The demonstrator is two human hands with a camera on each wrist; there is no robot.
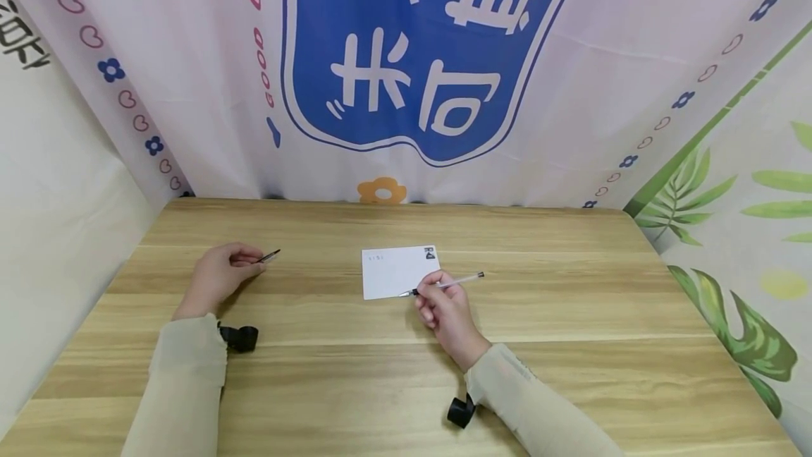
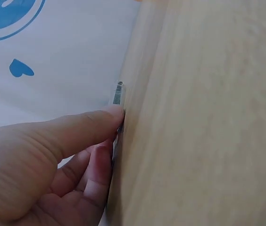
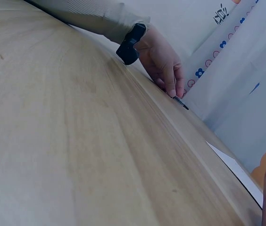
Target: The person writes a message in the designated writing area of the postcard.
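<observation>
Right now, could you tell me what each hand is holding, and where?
Right hand pinches a clear pen near its tip; left hand pinches a small dark pen cap at one end.

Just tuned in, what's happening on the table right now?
A person sits at a wooden table. Their right hand grips a pen with its tip at the lower right edge of a white card lying flat. Their left hand rests on the table well to the left, pinching a small dark pen cap.
</observation>
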